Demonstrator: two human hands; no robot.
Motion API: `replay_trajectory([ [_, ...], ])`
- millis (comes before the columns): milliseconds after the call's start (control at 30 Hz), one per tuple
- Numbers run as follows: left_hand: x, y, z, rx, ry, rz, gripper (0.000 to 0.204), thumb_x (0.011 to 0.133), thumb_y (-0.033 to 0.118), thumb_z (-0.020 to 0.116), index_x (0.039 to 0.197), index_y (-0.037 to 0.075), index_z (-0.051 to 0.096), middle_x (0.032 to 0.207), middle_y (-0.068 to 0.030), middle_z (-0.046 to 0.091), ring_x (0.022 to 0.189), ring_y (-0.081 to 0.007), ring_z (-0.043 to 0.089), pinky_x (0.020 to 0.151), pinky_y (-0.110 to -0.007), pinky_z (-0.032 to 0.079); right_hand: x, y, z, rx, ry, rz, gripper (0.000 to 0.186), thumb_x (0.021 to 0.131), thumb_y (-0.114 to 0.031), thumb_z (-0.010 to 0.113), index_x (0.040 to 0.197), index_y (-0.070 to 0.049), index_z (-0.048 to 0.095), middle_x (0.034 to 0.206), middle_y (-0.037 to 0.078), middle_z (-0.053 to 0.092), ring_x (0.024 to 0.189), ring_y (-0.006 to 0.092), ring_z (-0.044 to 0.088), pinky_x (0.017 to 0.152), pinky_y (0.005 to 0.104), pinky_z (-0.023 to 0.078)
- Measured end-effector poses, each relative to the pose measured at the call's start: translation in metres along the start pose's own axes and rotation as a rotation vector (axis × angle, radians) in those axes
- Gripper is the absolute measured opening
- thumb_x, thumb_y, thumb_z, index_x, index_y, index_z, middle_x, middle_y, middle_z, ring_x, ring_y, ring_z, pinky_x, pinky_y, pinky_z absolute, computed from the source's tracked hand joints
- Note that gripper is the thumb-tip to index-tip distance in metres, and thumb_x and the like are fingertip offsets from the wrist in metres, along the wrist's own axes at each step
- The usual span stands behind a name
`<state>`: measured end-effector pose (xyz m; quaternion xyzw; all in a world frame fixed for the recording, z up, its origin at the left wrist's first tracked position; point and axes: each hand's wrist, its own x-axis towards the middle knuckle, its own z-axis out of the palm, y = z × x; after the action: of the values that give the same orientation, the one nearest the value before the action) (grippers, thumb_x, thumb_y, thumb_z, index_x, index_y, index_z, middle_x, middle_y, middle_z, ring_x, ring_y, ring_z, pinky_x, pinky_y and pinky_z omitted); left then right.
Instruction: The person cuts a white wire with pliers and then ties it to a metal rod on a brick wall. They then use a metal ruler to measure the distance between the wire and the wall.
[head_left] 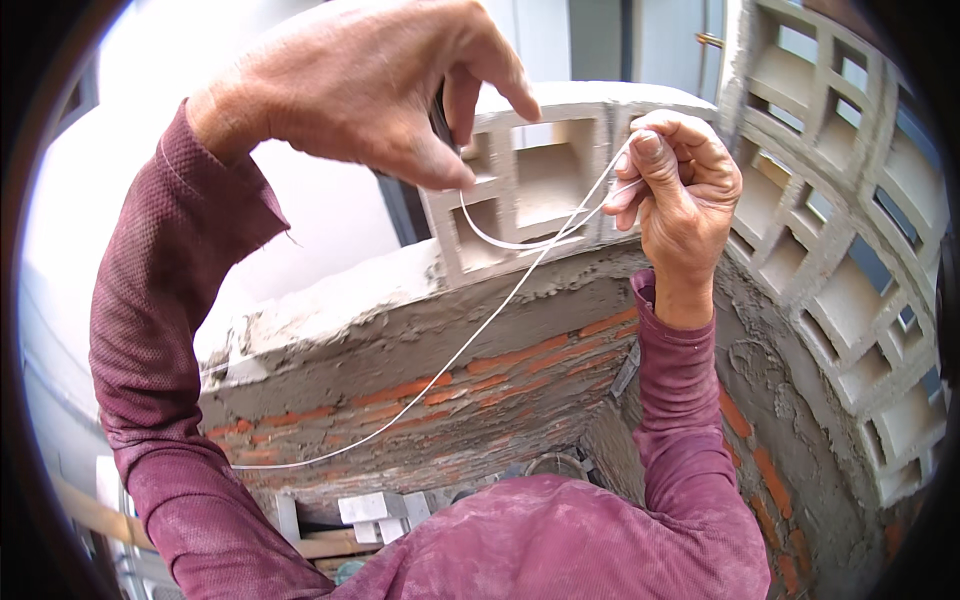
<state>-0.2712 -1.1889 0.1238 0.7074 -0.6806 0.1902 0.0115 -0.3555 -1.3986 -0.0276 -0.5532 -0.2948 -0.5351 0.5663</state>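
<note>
My right hand (685, 170) is raised beside the block wall, its thumb and fingertips pinching a thin white cord (440, 375). From that pinch the cord makes a loop and crosses itself. One length curves up to my left thumb; another runs down to the lower left, behind my left sleeve. My left hand (365, 85) hangs higher up, palm turned down, with the index finger and thumb apart. A narrow dark thing (440, 118) shows in its curled grip, mostly hidden; its kind cannot be made out.
Pale ventilation blocks (550, 180) stand on a rough mortared brick wall (480, 385) before me, and more blocks (850, 260) rise at the right. Below lie pale block pieces (372, 508), and a wooden plank (110, 515) is at the lower left.
</note>
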Motion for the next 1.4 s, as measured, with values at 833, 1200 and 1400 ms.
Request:
replay_trajectory([
  [833,-0.397,0.063,0.031,-0.837,0.075,-0.898,0.026,0.086,0.027,0.073,0.099,0.005,0.075,0.073,-0.0008,0.07,0.061,-0.0081,0.063,0.058,-0.024,0.053,-0.133,0.008,0.373,0.449,-0.375,-0.141,0.014,0.093,0.007,0.059,0.107,0.005,0.064,0.07,0.011,0.065,0.055,0.0159,0.06,0.05,0.0248,0.049],
  [1200,-0.444,0.198,-0.12,0.156,-0.256,-1.285,0.02,0.084,0.014,0.063,0.095,0.0,0.073,0.072,-0.0097,0.07,0.066,-0.0162,0.067,0.062,-0.03,0.053,-0.158,-0.018,0.467,0.929,-0.623,-0.206,0.013,0.089,0.01,0.063,0.101,0.007,0.068,0.081,0.014,0.067,0.061,0.0161,0.062,0.05,0.0227,0.046],
  [1400,-0.463,0.206,-0.085,-0.434,-0.019,-1.624,0.039,0.092,0.02,0.064,0.125,-0.001,0.064,0.084,-0.0032,0.069,0.061,-0.0065,0.063,0.069,-0.022,0.05,-0.161,-0.054,0.52,1.279,-0.744,-0.068,0.012,0.087,0.008,0.067,0.098,0.005,0.07,0.08,0.009,0.069,0.063,0.0118,0.063,0.053,0.0212,0.047],
])
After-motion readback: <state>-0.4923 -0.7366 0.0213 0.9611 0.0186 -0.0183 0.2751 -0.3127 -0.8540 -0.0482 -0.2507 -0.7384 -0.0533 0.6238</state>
